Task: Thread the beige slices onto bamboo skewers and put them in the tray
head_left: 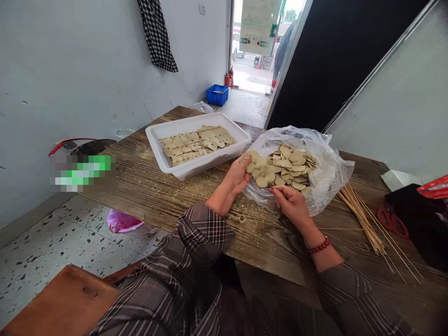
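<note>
My left hand (238,176) is closed on a few flat, round beige slices (252,157) at the near left edge of a clear plastic bag. More such slices (294,163) lie heaped in the open bag (329,172). Just right of it, my right hand (292,204) pinches what looks like the end of a thin skewer, mostly hidden by the fingers and slices. To the left, a white plastic tray (189,173) contains rows of slices threaded on skewers (199,143). A bundle of thin wooden skewers (364,221) lies to the right of my right hand.
The wooden table (147,186) carries red-handled scissors (392,221) and a black item (416,224) at its right. A blue crate (217,95) stands on the floor near the doorway. A wooden stool (59,303) is at the lower left, a pink bag (122,220) under the table edge.
</note>
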{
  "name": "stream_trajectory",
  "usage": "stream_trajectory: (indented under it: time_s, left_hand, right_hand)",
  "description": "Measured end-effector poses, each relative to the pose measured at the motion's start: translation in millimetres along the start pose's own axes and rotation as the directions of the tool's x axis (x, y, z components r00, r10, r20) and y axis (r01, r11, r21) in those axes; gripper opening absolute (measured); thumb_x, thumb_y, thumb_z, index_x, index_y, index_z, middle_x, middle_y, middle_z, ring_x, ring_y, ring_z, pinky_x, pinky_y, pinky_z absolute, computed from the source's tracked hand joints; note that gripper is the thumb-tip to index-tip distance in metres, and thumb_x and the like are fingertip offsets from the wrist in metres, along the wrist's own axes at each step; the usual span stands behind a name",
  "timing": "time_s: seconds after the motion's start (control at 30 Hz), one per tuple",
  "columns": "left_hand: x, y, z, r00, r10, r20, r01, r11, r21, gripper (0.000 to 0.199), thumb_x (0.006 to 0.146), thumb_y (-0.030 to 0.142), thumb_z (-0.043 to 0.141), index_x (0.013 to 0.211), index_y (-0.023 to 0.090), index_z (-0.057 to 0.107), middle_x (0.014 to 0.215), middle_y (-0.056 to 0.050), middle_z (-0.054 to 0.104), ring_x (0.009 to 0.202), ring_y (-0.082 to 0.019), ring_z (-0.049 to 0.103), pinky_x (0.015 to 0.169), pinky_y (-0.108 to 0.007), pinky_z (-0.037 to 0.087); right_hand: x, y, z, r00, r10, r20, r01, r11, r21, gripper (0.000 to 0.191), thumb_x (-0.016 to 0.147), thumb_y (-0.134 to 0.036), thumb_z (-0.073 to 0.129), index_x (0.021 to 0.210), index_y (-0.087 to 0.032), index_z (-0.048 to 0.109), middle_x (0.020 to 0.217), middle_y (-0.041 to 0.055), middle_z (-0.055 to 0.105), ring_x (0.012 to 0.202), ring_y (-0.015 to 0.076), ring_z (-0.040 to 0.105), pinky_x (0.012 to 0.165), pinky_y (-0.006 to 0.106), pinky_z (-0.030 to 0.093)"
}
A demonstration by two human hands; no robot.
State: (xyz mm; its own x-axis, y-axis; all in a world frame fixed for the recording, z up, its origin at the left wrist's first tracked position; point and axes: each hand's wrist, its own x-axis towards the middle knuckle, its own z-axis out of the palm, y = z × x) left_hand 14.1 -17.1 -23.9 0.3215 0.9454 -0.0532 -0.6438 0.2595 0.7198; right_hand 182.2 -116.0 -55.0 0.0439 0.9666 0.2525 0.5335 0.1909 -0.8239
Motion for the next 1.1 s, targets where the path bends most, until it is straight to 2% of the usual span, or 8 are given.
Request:
stream_trajectory:
  time_s: [0.13,0.3,0.4,0.53,0.67,0.83,0.97,1.1]
  left_hand:
    - [-2,-10,-2.3,0.989,-0.114,0.092,0.113,0.993,0.020,0.050,0.058,0.031,0.086,0.101,0.015,0.068,0.094,-0.010,0.073,0.082,-0.021,0.069,0.069,-0.031,0.056]
    - [0,-29,-4.1,0.997,-0.034,0.063,0.037,0.999,-0.038,0.052,0.043,0.023,0.090,0.090,0.014,0.071,0.089,-0.008,0.073,0.077,-0.018,0.067,0.073,-0.030,0.053]
    - [2,-38,-4.3,0.998,0.013,0.060,-0.009,0.999,-0.051,0.046,0.044,0.024,0.088,0.086,0.015,0.072,0.085,-0.006,0.073,0.075,-0.016,0.065,0.074,-0.029,0.052]
    - [0,-41,-1.4,0.995,0.051,0.089,-0.051,0.999,-0.010,0.038,0.050,0.023,0.084,0.086,0.017,0.073,0.089,-0.006,0.074,0.081,-0.018,0.066,0.081,-0.031,0.052]
    - [-3,-42,-0.6,0.990,0.048,0.135,-0.069,0.985,0.156,0.035,0.059,0.021,0.079,0.094,0.016,0.071,0.095,-0.009,0.073,0.085,-0.020,0.066,0.083,-0.033,0.053]
    - [-2,-49,-2.9,0.972,-0.166,0.164,0.081,0.899,0.431,0.057,0.069,0.021,0.074,0.123,0.012,0.058,0.082,-0.006,0.070,0.064,-0.014,0.064,0.075,-0.035,0.055]
    - [-3,-50,0.1,0.972,-0.184,0.145,0.064,0.804,0.592,0.048,0.073,0.022,0.072,0.119,0.014,0.061,0.074,-0.002,0.068,0.064,-0.012,0.063,0.081,-0.032,0.054]
    - [-3,-50,2.4,0.971,-0.192,0.145,0.058,0.770,0.636,0.042,0.076,0.025,0.069,0.115,0.015,0.062,0.072,-0.001,0.069,0.063,-0.012,0.063,0.077,-0.031,0.055]
  right_hand:
    - [-1,5,-2,0.998,0.045,-0.038,-0.044,0.998,0.036,0.039,0.089,-0.051,0.052,0.093,-0.017,0.070,0.052,-0.0027,0.053,0.045,0.0126,0.045,0.044,0.024,0.035]
    - [-5,10,0,0.998,0.067,-0.009,-0.067,0.997,-0.023,0.039,0.090,-0.050,0.052,0.100,-0.016,0.069,0.057,-0.0026,0.055,0.044,0.0122,0.047,0.045,0.025,0.038]
    - [-7,16,1,0.999,0.050,-0.020,-0.052,0.994,-0.101,0.039,0.089,-0.049,0.054,0.103,-0.017,0.069,0.073,0.0042,0.068,0.056,0.0169,0.059,0.054,0.029,0.047]
    - [-4,18,-4,0.992,-0.033,-0.125,0.003,0.973,-0.229,0.036,0.086,-0.047,0.056,0.102,-0.018,0.070,0.103,0.0122,0.073,0.094,0.0267,0.067,0.084,0.042,0.051]
    - [7,13,-19,0.978,-0.052,-0.204,-0.019,0.944,-0.329,0.037,0.087,-0.047,0.053,0.099,-0.017,0.072,0.099,0.0127,0.074,0.091,0.0276,0.067,0.081,0.042,0.051]
    - [35,-18,-35,0.944,-0.121,-0.307,-0.026,0.900,-0.434,0.035,0.086,-0.047,0.054,0.099,-0.020,0.073,0.094,0.0087,0.075,0.082,0.0236,0.068,0.072,0.036,0.051]
    - [70,-63,-28,0.949,-0.243,-0.202,0.116,0.862,-0.494,0.029,0.088,-0.041,0.052,0.096,-0.022,0.072,0.094,0.0069,0.074,0.082,0.0220,0.067,0.073,0.035,0.050]
    - [109,-100,-3,0.922,-0.374,-0.102,0.270,0.809,-0.522,0.025,0.088,-0.034,0.052,0.094,-0.021,0.073,0.094,0.0073,0.073,0.085,0.0226,0.066,0.074,0.035,0.050]
